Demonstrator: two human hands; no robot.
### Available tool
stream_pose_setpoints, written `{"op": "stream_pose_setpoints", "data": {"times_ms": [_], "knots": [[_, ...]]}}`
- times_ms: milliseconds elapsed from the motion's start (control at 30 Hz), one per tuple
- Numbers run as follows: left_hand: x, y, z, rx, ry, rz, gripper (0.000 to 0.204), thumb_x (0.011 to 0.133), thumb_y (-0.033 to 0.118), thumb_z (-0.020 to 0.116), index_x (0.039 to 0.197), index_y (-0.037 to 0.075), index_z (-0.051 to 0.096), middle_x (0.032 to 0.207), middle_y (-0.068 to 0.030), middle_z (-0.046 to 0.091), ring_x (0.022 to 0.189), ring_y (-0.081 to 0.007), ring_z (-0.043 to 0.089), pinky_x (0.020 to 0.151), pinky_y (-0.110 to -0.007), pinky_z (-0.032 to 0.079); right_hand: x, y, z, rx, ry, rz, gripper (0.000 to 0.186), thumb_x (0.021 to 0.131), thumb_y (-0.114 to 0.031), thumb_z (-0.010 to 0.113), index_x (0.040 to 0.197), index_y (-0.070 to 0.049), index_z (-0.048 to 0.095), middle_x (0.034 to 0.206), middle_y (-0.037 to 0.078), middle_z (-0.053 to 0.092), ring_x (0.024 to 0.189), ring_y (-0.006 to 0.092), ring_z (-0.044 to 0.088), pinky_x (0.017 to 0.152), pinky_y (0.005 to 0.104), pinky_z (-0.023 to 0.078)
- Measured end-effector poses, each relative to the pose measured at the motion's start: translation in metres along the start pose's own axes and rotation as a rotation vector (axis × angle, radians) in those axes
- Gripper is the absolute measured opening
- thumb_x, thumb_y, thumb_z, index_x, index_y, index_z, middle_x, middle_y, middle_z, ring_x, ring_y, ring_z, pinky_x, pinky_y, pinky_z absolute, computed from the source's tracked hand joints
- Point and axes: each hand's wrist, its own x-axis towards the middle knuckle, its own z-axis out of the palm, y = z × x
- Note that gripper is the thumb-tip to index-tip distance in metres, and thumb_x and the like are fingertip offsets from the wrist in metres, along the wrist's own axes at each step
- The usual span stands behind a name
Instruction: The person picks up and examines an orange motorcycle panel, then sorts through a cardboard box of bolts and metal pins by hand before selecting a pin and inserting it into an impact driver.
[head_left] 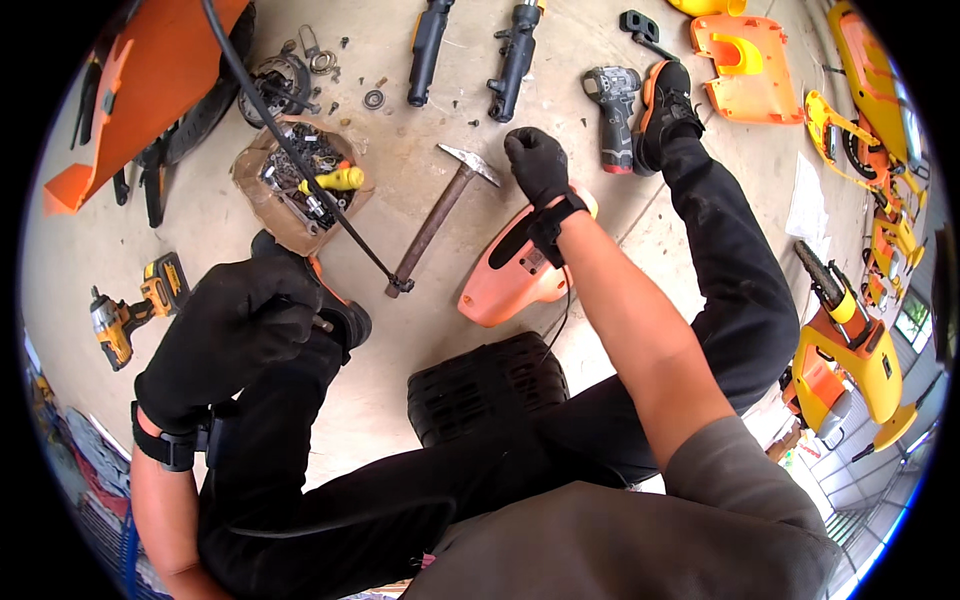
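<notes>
My left hand (245, 325), in a black glove, is closed above my left knee. A small metal stub (322, 323) sticks out between its fingers; its kind is unclear. Farther off, my right hand (540, 165), also gloved in black, is closed, and whatever it may hold is hidden. Just left of it lies a hammer (435, 220) with a worn brown handle on the floor. Below my right wrist rests an orange plastic shell (490, 290) with a black inset panel, partly covered by my forearm.
A cardboard box (283, 232) of small hardware holds a yellow-handled screwdriver (338, 179). Cordless drivers lie left (120, 325) and right (612, 115). Two black fork-like tubes (515, 60) lie ahead. A black cable (270, 110) crosses the left side. A black crate (488, 390) sits between my legs.
</notes>
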Motion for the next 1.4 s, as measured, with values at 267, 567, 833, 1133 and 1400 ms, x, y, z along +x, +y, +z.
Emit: {"op": "stream_pose_setpoints", "data": {"times_ms": [267, 567, 833, 1133, 1400], "knots": [[0.02, 0.003, 0.009, 0.098, -0.046, 0.068, 0.018, 0.081, 0.0, 0.065, 0.099, -0.001, 0.063, 0.087, -0.0124, 0.066, 0.078, -0.022, 0.064, 0.071, -0.032, 0.05, 0.026, -0.037, 0.047, -0.409, -0.143, -0.253, 0.019, 0.085, -0.01, 0.055, 0.101, -0.003, 0.061, 0.096, 0.023, 0.067, 0.091, 0.0393, 0.066, 0.083, 0.0465, 0.052], [0.028, 0.001, 0.013, 0.069, -0.074, -0.013, 0.02, 0.079, 0.0, 0.067, 0.099, 0.0, 0.062, 0.088, -0.0117, 0.066, 0.079, -0.022, 0.063, 0.073, -0.032, 0.05, 0.03, -0.01, 0.002, -0.187, 0.234, -0.336, 0.017, 0.085, -0.012, 0.055, 0.096, -0.003, 0.064, 0.086, 0.024, 0.064, 0.085, 0.0419, 0.062, 0.077, 0.0501, 0.049], [0.03, -0.005, 0.017, 0.089, -0.083, 0.149, 0.014, 0.085, 0.002, 0.061, 0.098, 0.0, 0.062, 0.087, -0.0137, 0.065, 0.079, -0.0283, 0.064, 0.073, -0.036, 0.051, 0.09, 0.086, -0.068, -0.839, 0.121, -0.293, 0.018, 0.083, -0.008, 0.055, 0.1, -0.002, 0.058, 0.096, 0.028, 0.061, 0.098, 0.0403, 0.06, 0.083, 0.0478, 0.049], [0.033, -0.018, 0.02, 0.117, -0.13, 0.161, 0.01, 0.088, 0.009, 0.059, 0.092, 0.0, 0.059, 0.078, -0.0144, 0.061, 0.072, -0.0293, 0.062, 0.067, -0.037, 0.049, 0.036, -0.026, -0.017, 0.28, -0.428, -0.117, 0.017, 0.087, -0.009, 0.065, 0.102, -0.002, 0.062, 0.087, 0.003, 0.064, 0.073, 0.0107, 0.061, 0.063, 0.0263, 0.053], [0.029, -0.018, 0.02, 0.13, -0.107, 0.16, 0.009, 0.088, 0.01, 0.06, 0.091, 0.001, 0.058, 0.074, -0.0141, 0.061, 0.069, -0.0289, 0.063, 0.064, -0.036, 0.049, -0.019, -0.124, 0.04, 0.343, -0.711, -0.445, 0.029, 0.092, -0.013, 0.063, 0.119, -0.002, 0.062, 0.088, 0.003, 0.065, 0.074, 0.0094, 0.061, 0.069, 0.0253, 0.053]]}}
